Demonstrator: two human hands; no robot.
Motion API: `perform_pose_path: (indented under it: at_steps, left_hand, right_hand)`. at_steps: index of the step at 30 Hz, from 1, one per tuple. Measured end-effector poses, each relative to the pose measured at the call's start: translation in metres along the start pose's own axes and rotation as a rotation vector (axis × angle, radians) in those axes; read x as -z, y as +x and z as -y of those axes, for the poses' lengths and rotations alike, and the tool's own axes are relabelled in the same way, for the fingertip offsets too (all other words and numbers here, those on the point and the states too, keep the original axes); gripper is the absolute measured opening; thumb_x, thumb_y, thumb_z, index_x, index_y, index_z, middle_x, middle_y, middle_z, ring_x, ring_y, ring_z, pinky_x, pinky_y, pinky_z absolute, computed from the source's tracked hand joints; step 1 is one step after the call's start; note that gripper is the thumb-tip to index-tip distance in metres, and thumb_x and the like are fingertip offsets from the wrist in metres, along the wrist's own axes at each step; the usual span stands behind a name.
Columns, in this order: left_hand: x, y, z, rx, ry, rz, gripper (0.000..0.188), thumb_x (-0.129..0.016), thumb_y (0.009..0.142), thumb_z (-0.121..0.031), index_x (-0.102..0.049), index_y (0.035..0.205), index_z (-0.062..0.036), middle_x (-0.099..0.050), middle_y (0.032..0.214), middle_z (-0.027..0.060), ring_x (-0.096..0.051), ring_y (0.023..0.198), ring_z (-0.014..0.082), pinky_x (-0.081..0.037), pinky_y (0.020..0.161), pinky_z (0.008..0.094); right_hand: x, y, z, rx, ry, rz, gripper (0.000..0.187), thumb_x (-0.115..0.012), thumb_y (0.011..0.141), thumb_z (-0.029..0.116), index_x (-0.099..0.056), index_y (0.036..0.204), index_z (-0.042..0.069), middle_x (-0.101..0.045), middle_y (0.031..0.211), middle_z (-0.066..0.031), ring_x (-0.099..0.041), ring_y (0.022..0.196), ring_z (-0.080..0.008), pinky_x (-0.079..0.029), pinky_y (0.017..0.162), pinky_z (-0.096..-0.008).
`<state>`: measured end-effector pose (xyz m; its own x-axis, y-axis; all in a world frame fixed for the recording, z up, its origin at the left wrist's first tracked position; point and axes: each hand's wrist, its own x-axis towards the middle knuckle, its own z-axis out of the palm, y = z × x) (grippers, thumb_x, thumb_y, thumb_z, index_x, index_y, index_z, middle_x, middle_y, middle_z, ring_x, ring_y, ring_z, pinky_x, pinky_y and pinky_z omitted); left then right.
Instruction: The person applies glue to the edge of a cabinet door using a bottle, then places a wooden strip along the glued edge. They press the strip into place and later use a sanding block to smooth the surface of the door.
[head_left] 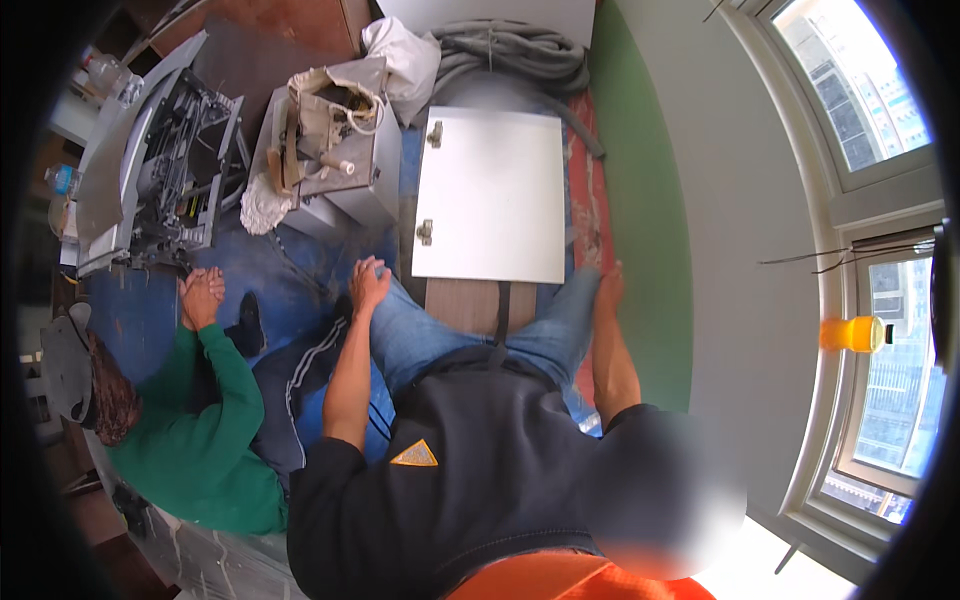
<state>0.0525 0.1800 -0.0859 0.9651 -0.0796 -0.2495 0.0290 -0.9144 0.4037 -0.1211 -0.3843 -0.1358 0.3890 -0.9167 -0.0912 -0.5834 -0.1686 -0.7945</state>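
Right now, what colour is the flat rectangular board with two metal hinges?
The flat board is white, best seen in the head view.

Blue floor (140, 305) (dusty) beneath a grey cabinet (372, 192)

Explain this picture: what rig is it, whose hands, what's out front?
No robot, just a person. The view comes from the left of two head-worn fisheye cameras looking down, so straight edges bend. The left hand and right hand rest by the knees of the blue jeans; neither visibly holds anything. In front lies a white panel with two metal fittings, likely hinges, near its left edge. Beyond is a coiled grey hose. The clasped hands are a co-worker's.
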Motion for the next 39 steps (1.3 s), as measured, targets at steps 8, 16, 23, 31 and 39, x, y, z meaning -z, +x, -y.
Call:
perform_pose_path:
  at_steps: [8,16,23,31,39]
  left_hand:
    - [-0.003,0.006,0.008,-0.086,-0.009,-0.048,0.036,-0.069,0.092,-0.037,-0.071,0.124,-0.0199,-0.054,0.151,0.0039,-0.038,0.147,0.0327,-0.032,0.118,0.0526]
    - [-0.007,0.015,0.012,-0.094,-0.009,-0.065,0.036,-0.067,0.094,-0.039,-0.071,0.125,-0.0205,-0.054,0.151,0.002,-0.038,0.148,0.0319,-0.032,0.118,0.0536]
    - [-0.011,0.018,0.017,-0.124,-0.012,-0.082,0.036,-0.068,0.093,-0.038,-0.071,0.124,-0.0204,-0.055,0.151,0.003,-0.038,0.147,0.0325,-0.033,0.117,0.0541]
    - [-0.005,0.015,0.011,-0.085,-0.003,-0.059,0.035,-0.068,0.093,-0.037,-0.071,0.124,-0.0206,-0.055,0.15,0.0029,-0.039,0.147,0.0325,-0.033,0.117,0.055]
    - [-0.004,0.013,0.008,-0.087,-0.003,-0.063,0.035,-0.068,0.093,-0.037,-0.071,0.124,-0.0204,-0.054,0.151,0.0031,-0.038,0.147,0.0326,-0.033,0.117,0.0551]
  right_hand:
    - [0.006,0.02,0.098,-0.393,0.851,0.367,0.062,-0.04,0.104,0.065,-0.067,0.11,0.01,-0.069,0.116,-0.0085,-0.061,0.115,-0.0247,-0.047,0.095,-0.0455]
    - [0.004,0.014,0.151,-0.41,1.051,0.501,0.053,-0.043,0.104,0.06,-0.066,0.105,0.013,-0.067,0.114,-0.0047,-0.059,0.113,-0.0231,-0.04,0.108,-0.0492]
    - [0.008,0.009,0.139,-0.45,1.172,0.544,0.021,-0.068,0.099,0.032,-0.067,0.101,0.011,-0.07,0.102,-0.005,-0.065,0.097,-0.0203,-0.052,0.095,-0.0441]
    - [0.014,-0.008,0.134,-0.393,1.169,0.35,0.018,-0.075,0.095,0.024,-0.065,0.095,0.009,-0.064,0.082,-0.0012,-0.063,0.079,-0.0169,-0.061,0.08,-0.0397]
    - [0.014,-0.019,0.123,-0.43,1.081,0.265,0.028,-0.065,0.102,0.035,-0.061,0.088,0.011,-0.059,0.076,-0.0016,-0.06,0.073,-0.0164,-0.059,0.076,-0.0381]
